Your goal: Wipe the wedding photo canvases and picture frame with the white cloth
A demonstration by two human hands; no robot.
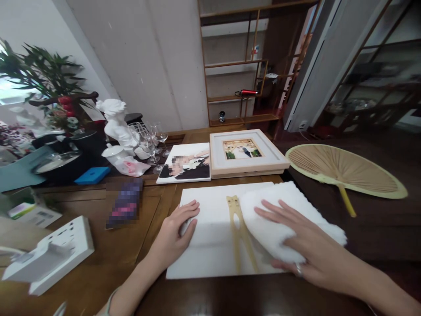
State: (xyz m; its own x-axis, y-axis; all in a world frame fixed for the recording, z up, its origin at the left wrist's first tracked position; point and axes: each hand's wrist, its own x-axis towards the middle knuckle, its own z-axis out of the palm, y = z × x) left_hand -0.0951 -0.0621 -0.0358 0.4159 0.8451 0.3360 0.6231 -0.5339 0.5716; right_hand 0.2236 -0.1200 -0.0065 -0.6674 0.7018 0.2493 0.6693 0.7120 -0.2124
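Observation:
A white board (pixel 210 245), seemingly the back of a picture frame, lies flat on the wooden table (pixel 138 245) in front of me. A thin wooden stand piece (pixel 238 230) rests on it. My left hand (pixel 176 232) lies on the board's left edge, fingers together and stretched flat. My right hand (pixel 299 239) presses a folded white cloth (pixel 283 215) onto the board's right part, fingers spread over it; a ring shows on one finger.
Behind the board lie a framed photo (pixel 246 153) and an unframed photo print (pixel 186 169). A straw fan (pixel 342 171) lies at the right. At left stand a white power strip (pixel 55 252), wine glasses (pixel 153 140), a white bust (pixel 116 123), a plant (pixel 36 74) and a blue box (pixel 92 175).

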